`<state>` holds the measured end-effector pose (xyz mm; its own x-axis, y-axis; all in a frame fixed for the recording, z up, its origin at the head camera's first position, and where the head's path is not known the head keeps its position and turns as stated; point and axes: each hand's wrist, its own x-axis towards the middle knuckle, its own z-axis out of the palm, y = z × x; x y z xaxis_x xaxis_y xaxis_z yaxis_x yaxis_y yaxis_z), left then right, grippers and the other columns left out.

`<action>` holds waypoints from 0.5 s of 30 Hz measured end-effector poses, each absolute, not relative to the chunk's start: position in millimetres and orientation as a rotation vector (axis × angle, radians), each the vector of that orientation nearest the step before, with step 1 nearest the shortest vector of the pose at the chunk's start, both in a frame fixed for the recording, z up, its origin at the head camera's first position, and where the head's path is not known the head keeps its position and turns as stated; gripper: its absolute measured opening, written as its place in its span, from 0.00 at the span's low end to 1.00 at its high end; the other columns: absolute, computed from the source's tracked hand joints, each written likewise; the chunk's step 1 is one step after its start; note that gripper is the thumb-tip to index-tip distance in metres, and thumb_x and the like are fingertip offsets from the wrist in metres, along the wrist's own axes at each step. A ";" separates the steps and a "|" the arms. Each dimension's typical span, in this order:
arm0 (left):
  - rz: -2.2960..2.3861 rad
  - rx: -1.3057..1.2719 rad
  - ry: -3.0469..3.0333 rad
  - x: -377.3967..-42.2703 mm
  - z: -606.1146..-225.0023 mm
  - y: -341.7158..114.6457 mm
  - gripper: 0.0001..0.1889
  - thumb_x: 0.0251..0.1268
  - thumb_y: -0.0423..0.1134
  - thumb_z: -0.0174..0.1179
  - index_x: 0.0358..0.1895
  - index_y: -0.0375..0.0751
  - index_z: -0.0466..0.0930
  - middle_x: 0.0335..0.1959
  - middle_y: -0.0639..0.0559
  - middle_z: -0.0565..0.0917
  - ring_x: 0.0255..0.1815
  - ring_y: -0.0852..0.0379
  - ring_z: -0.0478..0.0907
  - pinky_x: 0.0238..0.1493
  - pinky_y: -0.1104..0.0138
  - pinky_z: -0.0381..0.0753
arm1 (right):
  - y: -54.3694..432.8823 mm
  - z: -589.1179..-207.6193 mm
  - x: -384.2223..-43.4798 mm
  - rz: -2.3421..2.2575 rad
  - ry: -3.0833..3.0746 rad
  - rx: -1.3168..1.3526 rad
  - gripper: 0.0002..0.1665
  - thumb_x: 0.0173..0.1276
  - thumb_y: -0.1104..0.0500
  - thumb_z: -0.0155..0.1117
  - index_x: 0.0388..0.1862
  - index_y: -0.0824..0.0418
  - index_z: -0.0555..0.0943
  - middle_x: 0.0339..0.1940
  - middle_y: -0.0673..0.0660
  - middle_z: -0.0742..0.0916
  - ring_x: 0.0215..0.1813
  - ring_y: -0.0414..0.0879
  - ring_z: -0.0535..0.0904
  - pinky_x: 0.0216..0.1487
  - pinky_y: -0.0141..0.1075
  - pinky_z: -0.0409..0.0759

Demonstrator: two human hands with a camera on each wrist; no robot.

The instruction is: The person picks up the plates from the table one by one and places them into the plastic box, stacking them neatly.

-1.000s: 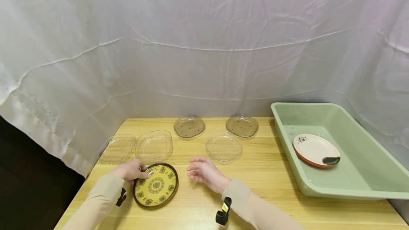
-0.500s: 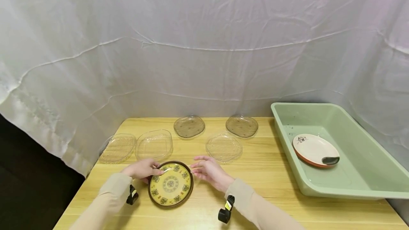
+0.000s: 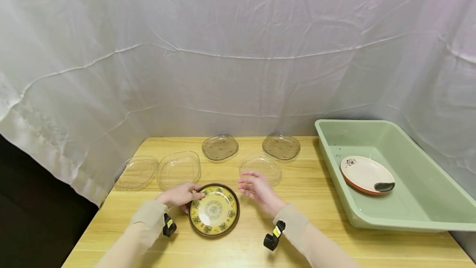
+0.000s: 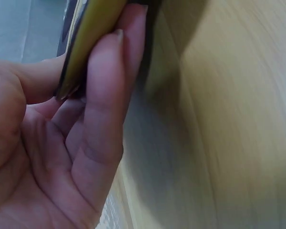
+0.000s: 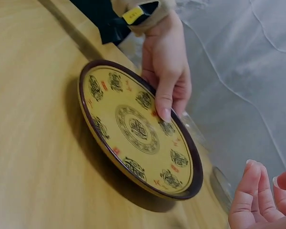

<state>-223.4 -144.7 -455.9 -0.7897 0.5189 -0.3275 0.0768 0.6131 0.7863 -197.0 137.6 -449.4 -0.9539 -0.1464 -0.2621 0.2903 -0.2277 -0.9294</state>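
Note:
My left hand (image 3: 179,195) grips the left edge of a round yellow plate (image 3: 214,211) with a dark brown rim and black medallion patterns. In the right wrist view, the thumb lies on the face of the plate (image 5: 138,129), which is lifted above the table with a shadow below. The left wrist view has the other fingers (image 4: 105,95) beneath it. To the right of the plate, my right hand (image 3: 260,191) is held up with fingers loosely bent and nothing in them. It overlaps a clear glass plate (image 3: 261,164) in the head view.
Two more clear glass plates (image 3: 180,168) lie at left, and two brownish glass plates (image 3: 220,147) sit along the back edge. A green tub (image 3: 336,189) on the right holds a white plate (image 3: 366,173) with an orange underside. A pale curtain (image 3: 238,86) hangs behind.
My left hand has carried the yellow plate rightward and slightly away from me. The right hand has shifted a little right and farther back, staying apart from the plate. The tub and glass plates are unmoved.

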 end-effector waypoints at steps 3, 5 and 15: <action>1.104 0.495 2.274 -226.5 -456.4 -134.9 0.19 0.78 0.41 0.53 0.60 0.31 0.77 0.39 0.44 0.84 0.27 0.58 0.81 0.25 0.62 0.88 | 149.1 -446.7 -200.4 -2.287 1.786 0.192 0.25 0.70 0.70 0.48 0.66 0.73 0.67 0.42 0.57 0.86 0.37 0.41 0.83 0.42 0.27 0.85; 1.126 0.514 2.260 -228.7 -456.8 -128.3 0.18 0.78 0.42 0.52 0.60 0.32 0.77 0.35 0.45 0.84 0.26 0.59 0.81 0.24 0.64 0.87 | 157.5 -445.4 -202.4 -2.309 1.823 0.198 0.25 0.70 0.71 0.48 0.66 0.73 0.67 0.41 0.57 0.86 0.37 0.41 0.83 0.41 0.27 0.84; 1.301 0.487 2.218 -233.5 -456.3 -90.2 0.17 0.80 0.45 0.49 0.53 0.34 0.79 0.29 0.48 0.85 0.23 0.59 0.79 0.23 0.66 0.85 | 197.1 -438.0 -205.0 -2.335 2.052 0.186 0.23 0.69 0.72 0.46 0.63 0.73 0.68 0.35 0.49 0.86 0.36 0.38 0.83 0.43 0.27 0.85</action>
